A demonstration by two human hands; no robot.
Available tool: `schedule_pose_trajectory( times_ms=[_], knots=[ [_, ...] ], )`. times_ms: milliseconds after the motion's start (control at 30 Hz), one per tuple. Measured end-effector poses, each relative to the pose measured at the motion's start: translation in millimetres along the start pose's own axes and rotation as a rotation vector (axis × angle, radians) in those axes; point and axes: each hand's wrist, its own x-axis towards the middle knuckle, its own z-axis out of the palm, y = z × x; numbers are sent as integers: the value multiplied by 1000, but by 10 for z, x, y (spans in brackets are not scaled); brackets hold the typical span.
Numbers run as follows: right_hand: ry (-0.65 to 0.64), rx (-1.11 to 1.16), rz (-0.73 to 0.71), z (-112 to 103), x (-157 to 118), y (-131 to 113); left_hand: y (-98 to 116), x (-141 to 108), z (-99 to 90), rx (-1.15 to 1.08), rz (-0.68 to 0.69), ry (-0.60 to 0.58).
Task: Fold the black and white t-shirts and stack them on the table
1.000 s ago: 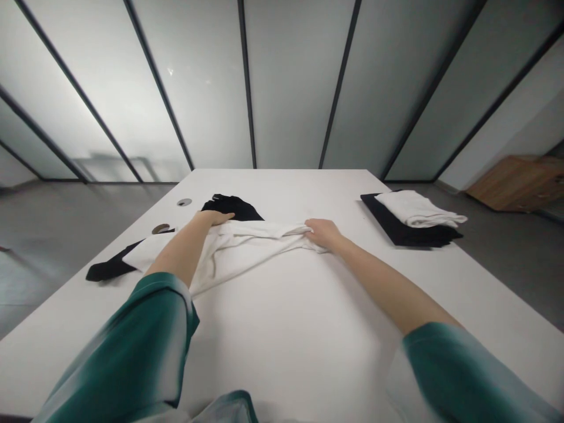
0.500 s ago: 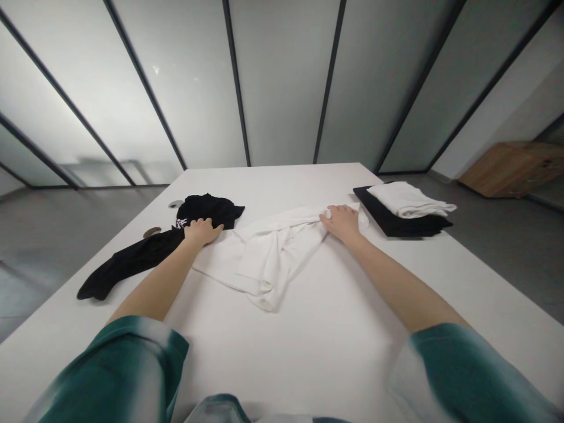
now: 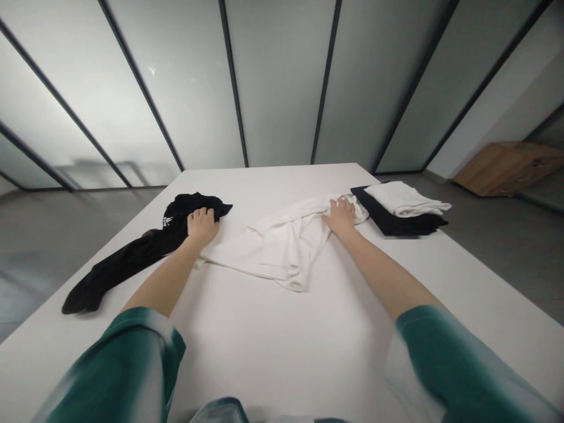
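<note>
My left hand (image 3: 202, 226) lies on a crumpled black garment (image 3: 141, 252), its fingers apart, and a long black sleeve or leg stretches toward the table's near left edge. My right hand (image 3: 339, 215) rests on the far edge of a rumpled white garment (image 3: 286, 247), with its fingers curled into the cloth. The white garment lies loosely on the tabletop, and its left end reaches close to my left wrist.
A folded white garment (image 3: 405, 199) sits on a folded black stack (image 3: 396, 224) at the far right of the white table (image 3: 273, 346). Beyond the table are frosted glass panels (image 3: 277, 82), a grey floor (image 3: 493, 258), and a wooden cabinet (image 3: 506, 168).
The white garment has dropped from its raised, gathered state and now lies spread on the table. My left hand has moved left onto the black garment, and my right hand stays at the white garment's far edge.
</note>
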Motion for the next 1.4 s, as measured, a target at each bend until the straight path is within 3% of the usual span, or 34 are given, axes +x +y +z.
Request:
schedule_pose_trajectory(
  times_ms=[67,133,200,333,433,500,567,667,767,833,900,967,1100,1200,1300,1400],
  knots=[
    [0,22,-37,-61,-37,-208,361,-92,-37,-145,169,-64],
    [-113,65,-107,-72,-136,-454,738,-211,-37,-315,362,-131],
    [-208,98,-166,-29,-268,-661,1085,-319,2,-420,467,-163],
    [-226,100,-259,110,-503,-807,1557,-347,111,-491,417,-181],
    [-271,119,-297,129,-593,-731,1631,-150,129,-595,267,-205],
    [-314,135,-315,93,-621,-653,1512,56,100,-661,126,-137],
    [-361,133,-336,42,-638,-569,1249,283,58,-685,-27,-25],
    [-434,106,-370,-26,-646,-422,645,591,-3,-690,-276,158],
    [-478,91,-397,-71,-624,-238,20,771,-80,-680,-562,182],
    [-481,99,-398,-96,-583,-124,-241,791,-161,-658,-605,218],
    [-458,115,-387,-119,-526,-69,-291,728,-253,-605,-520,280],
    [-423,132,-318,-135,-474,-110,-127,590,-321,-531,-334,277],
    [-355,104,-138,-105,-471,-408,547,167,-271,-448,208,-74],
    [-358,43,-176,-36,-520,-538,965,-151,-97,-382,571,-115],
    [-386,15,-264,4,-489,-414,1126,-314,74,-266,646,-209],
    [-399,-4,-288,-3,-384,-172,1110,-299,162,-204,565,-279]
  ],
)
